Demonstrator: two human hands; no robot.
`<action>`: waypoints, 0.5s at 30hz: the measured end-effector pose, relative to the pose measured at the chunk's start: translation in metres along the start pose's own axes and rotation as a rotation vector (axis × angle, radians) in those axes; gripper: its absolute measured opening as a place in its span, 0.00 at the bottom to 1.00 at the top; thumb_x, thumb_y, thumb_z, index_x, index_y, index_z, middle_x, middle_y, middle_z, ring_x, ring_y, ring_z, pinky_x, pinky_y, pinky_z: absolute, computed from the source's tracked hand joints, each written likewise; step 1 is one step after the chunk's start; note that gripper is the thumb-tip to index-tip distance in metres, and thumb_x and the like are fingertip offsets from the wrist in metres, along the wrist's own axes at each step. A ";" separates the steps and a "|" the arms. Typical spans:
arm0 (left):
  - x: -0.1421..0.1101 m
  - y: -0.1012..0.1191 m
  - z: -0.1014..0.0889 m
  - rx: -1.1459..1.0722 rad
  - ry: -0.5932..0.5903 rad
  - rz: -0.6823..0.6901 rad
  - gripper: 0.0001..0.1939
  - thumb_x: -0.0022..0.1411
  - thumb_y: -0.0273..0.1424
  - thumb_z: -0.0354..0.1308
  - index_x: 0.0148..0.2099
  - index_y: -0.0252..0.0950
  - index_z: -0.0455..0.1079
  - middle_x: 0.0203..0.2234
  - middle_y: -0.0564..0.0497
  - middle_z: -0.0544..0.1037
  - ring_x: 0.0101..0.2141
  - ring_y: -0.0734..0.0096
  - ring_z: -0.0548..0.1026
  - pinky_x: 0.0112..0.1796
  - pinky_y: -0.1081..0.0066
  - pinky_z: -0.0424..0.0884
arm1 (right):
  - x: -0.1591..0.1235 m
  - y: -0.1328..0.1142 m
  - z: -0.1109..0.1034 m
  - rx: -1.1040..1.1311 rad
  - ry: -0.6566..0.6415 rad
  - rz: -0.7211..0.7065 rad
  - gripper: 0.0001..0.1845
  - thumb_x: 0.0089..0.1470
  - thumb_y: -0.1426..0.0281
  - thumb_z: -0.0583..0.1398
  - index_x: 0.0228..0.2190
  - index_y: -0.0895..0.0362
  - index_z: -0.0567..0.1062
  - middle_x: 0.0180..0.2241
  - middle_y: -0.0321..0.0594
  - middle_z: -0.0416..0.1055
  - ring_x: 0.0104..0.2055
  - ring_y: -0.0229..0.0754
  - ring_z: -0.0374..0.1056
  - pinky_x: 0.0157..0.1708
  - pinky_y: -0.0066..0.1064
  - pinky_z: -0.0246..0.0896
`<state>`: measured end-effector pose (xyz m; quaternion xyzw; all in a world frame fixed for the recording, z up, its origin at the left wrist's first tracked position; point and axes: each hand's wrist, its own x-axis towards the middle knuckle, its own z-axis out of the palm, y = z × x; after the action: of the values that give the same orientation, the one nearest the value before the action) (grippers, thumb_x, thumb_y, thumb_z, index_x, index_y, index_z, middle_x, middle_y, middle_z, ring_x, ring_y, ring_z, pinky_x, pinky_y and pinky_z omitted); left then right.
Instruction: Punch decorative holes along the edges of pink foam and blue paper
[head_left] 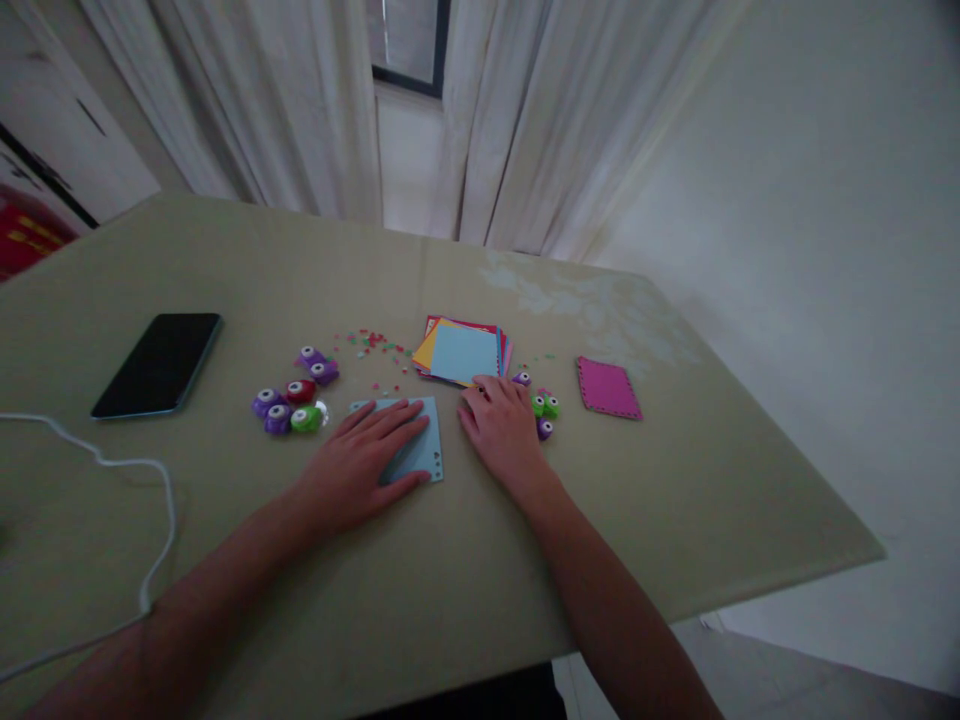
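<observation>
My left hand point(375, 450) lies flat, fingers stretched, on a light blue paper square point(429, 440) with small punched holes along its right edge. My right hand point(506, 425) is palm down at the lower right corner of a stack of coloured papers point(465, 352), its fingers bent and close together. What is under those fingertips, if anything, is hidden. Beside it sit small eye-topped craft punches, among them a purple punch point(545, 429) and a green punch point(551, 406), partly covered by the hand.
More punches, including a red punch point(301, 391), stand left of the blue paper. Paper confetti point(373, 342) is scattered behind them. A pink square with a punched border point(609, 388) lies right. A black-screened tablet point(159, 365) and white cable point(135, 462) are at left.
</observation>
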<state>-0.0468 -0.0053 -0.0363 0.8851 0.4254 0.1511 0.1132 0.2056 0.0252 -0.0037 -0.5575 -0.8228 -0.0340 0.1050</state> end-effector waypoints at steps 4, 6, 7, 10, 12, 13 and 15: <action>0.002 0.001 -0.001 -0.009 -0.009 -0.005 0.34 0.75 0.51 0.56 0.75 0.41 0.64 0.74 0.44 0.64 0.71 0.49 0.64 0.71 0.44 0.55 | 0.001 0.009 0.000 -0.055 0.007 0.104 0.08 0.69 0.70 0.61 0.45 0.56 0.81 0.54 0.51 0.76 0.56 0.57 0.67 0.56 0.47 0.58; 0.003 0.002 -0.001 -0.019 -0.007 -0.010 0.33 0.75 0.50 0.56 0.74 0.41 0.64 0.74 0.44 0.64 0.71 0.49 0.64 0.71 0.44 0.55 | 0.000 0.008 -0.001 -0.062 0.061 0.137 0.07 0.69 0.71 0.62 0.44 0.56 0.81 0.54 0.51 0.76 0.56 0.58 0.67 0.55 0.47 0.58; 0.003 0.002 -0.001 -0.025 -0.002 -0.012 0.33 0.75 0.50 0.56 0.74 0.41 0.64 0.74 0.44 0.64 0.71 0.49 0.65 0.71 0.44 0.55 | 0.001 0.005 -0.002 -0.049 0.091 0.137 0.07 0.69 0.71 0.62 0.45 0.56 0.81 0.54 0.51 0.76 0.56 0.58 0.67 0.56 0.47 0.58; 0.002 0.004 0.000 -0.041 0.024 -0.009 0.32 0.75 0.49 0.56 0.74 0.40 0.65 0.72 0.42 0.67 0.70 0.49 0.66 0.71 0.43 0.56 | 0.008 -0.018 -0.007 0.059 0.131 0.057 0.08 0.70 0.69 0.62 0.46 0.55 0.81 0.53 0.50 0.77 0.55 0.55 0.68 0.57 0.46 0.59; 0.001 0.005 0.003 -0.058 0.054 -0.005 0.30 0.74 0.47 0.58 0.69 0.38 0.70 0.68 0.41 0.73 0.67 0.46 0.70 0.71 0.43 0.57 | 0.020 -0.044 -0.011 0.163 0.106 -0.072 0.08 0.71 0.66 0.62 0.46 0.56 0.81 0.51 0.48 0.77 0.54 0.53 0.69 0.56 0.44 0.62; 0.001 0.005 0.005 -0.069 0.074 -0.010 0.28 0.73 0.47 0.60 0.67 0.37 0.72 0.65 0.40 0.76 0.66 0.45 0.72 0.70 0.44 0.58 | 0.029 -0.058 -0.013 0.215 0.085 -0.157 0.09 0.71 0.65 0.63 0.46 0.56 0.80 0.51 0.47 0.77 0.54 0.52 0.70 0.56 0.43 0.63; 0.002 0.006 0.010 -0.089 0.133 -0.056 0.24 0.71 0.45 0.63 0.63 0.38 0.75 0.61 0.41 0.79 0.64 0.43 0.73 0.68 0.47 0.63 | 0.049 -0.088 -0.016 0.294 0.034 -0.327 0.10 0.70 0.63 0.63 0.47 0.56 0.79 0.53 0.47 0.77 0.58 0.51 0.69 0.61 0.41 0.62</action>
<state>-0.0384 -0.0082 -0.0432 0.8551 0.4492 0.2252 0.1281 0.1084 0.0341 0.0276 -0.3948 -0.8964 0.0604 0.1923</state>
